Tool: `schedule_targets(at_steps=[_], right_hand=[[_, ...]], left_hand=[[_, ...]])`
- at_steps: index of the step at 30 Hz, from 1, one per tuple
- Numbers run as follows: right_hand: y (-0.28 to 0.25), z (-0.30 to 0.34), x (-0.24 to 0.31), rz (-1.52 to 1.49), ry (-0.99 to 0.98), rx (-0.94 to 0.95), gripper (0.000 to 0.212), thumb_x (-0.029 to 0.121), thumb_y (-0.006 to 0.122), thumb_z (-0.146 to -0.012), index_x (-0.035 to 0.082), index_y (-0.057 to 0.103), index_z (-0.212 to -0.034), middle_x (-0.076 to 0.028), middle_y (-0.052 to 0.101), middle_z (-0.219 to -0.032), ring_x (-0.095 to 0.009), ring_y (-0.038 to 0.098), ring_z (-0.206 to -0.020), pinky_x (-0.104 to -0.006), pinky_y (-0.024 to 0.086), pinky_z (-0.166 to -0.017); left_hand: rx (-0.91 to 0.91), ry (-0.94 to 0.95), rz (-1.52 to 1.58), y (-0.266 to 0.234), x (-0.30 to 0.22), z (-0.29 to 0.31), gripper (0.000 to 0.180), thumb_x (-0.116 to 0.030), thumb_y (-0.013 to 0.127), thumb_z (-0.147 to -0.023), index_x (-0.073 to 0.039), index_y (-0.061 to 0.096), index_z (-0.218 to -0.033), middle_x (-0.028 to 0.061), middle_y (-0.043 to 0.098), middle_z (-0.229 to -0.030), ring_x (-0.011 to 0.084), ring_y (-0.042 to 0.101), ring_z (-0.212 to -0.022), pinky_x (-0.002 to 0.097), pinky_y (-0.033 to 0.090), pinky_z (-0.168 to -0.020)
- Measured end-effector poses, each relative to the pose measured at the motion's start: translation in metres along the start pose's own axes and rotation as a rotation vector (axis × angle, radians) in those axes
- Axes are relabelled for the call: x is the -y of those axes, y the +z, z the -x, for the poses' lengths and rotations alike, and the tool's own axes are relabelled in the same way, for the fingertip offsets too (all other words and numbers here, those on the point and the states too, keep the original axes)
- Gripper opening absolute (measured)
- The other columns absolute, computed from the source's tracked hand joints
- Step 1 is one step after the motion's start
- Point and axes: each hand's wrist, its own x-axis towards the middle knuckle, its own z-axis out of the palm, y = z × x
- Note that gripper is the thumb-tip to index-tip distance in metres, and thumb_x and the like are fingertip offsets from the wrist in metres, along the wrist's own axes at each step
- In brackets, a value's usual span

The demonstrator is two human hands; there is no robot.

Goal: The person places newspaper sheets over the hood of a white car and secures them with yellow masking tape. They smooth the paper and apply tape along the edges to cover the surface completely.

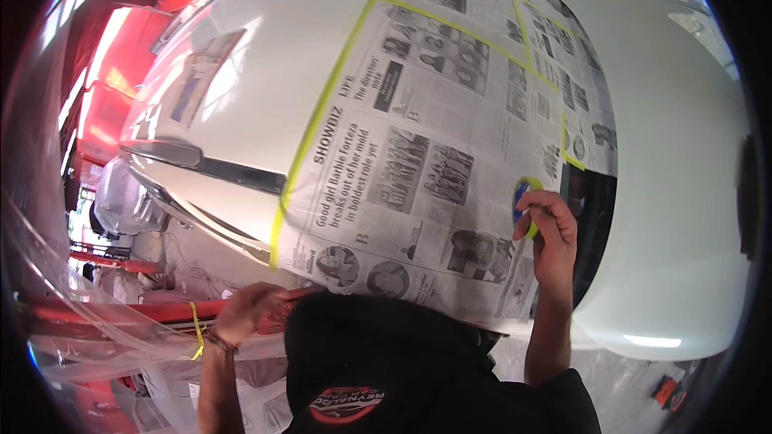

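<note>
Judging from the head view, most is thought to hang on roll vs. paper edge. The tape roll [521, 191], blue inside & yellow-green outside, is held in the R hand [553, 233], w/ thumb & fingers closed on it; so the grip is clamped, & no gap is left btwn it & the roll. The roll is carried over the R part of the newspaper [490, 128], to the L of the fingers, w/ its ring seen aslant & its longer outline set roughly up-down in view, i.e. approx. in line w/ the nearby R edge of the paper. Whether the paper is touched by the roll can't be told.

Just past that edge, dark glass [597, 221] is seen, then the white hood [675, 153]. A short tape piece [572, 164] is stuck at the edge, up & a bit R of the roll. The far side is marked by a long tape strip [322, 112], run aslant down to the lower L corner.

By that corner the L hand [253, 309] is nearer, but it's well apart from the roll, beside a red bar [161, 311]. Its fingers are blurred; whether they're apart or together can't be told.
</note>
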Motion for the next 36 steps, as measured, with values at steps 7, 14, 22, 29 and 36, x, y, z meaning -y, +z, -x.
schedule_targets(at_steps=[7, 14, 22, 29, 36], right_hand=[[0.067, -0.086, -0.021, 0.750, -0.400, 0.134, 0.028, 0.015, 0.071, -0.098, 0.002, 0.069, -0.123, -0.013, 0.067, -0.105, -0.024, 0.064, -0.075, -0.0321, 0.052, -0.070], [0.180, -0.180, -0.046, 1.172, -0.731, 0.095, 0.047, 0.038, 0.072, -0.097, 0.010, 0.069, -0.136, -0.023, 0.059, -0.123, -0.041, 0.062, -0.114, -0.0501, 0.052, -0.094], [0.277, -0.274, -0.070, 1.465, -0.646, 0.011, 0.048, 0.041, 0.056, -0.105, 0.012, 0.068, -0.141, -0.026, 0.053, -0.125, -0.045, 0.058, -0.113, -0.0570, 0.047, -0.096], [0.271, -0.408, -0.077, 1.555, -0.535, -0.178, 0.047, 0.039, 0.048, -0.105, 0.009, 0.079, -0.124, -0.028, 0.054, -0.120, -0.048, 0.059, -0.110, -0.0622, 0.049, -0.094], [0.260, -0.362, -0.075, 1.483, -0.610, -0.067, 0.041, 0.038, 0.052, -0.106, 0.013, 0.077, -0.128, -0.031, 0.057, -0.119, -0.051, 0.062, -0.107, -0.0575, 0.053, -0.094]], left_hand=[[-0.600, -0.072, 0.739, -0.136, 0.172, -0.082, 0.044, -0.040, 0.062, -0.104, -0.007, 0.065, -0.133, 0.0088, 0.072, -0.128, 0.0277, 0.070, -0.117, 0.0426, 0.055, -0.093], [0.205, 0.204, 1.326, 0.028, 0.157, -0.247, 0.050, -0.041, 0.053, -0.108, -0.010, 0.061, -0.147, 0.0124, 0.066, -0.145, 0.0337, 0.061, -0.134, 0.0462, 0.049, -0.113], [-0.102, -0.075, 0.753, 0.109, 0.170, -0.306, 0.051, -0.040, 0.055, -0.107, -0.008, 0.060, -0.147, 0.0130, 0.066, -0.144, 0.0336, 0.062, -0.133, 0.0461, 0.050, -0.112], [-0.105, -0.095, 0.668, 0.108, 0.166, -0.319, 0.051, -0.038, 0.056, -0.107, -0.007, 0.060, -0.147, 0.0135, 0.067, -0.143, 0.0336, 0.062, -0.132, 0.0460, 0.051, -0.112], [-0.133, -0.118, 0.601, 0.101, 0.164, -0.322, 0.052, -0.037, 0.058, -0.106, -0.006, 0.059, -0.148, 0.0141, 0.067, -0.142, 0.0335, 0.063, -0.132, 0.0459, 0.051, -0.111]])
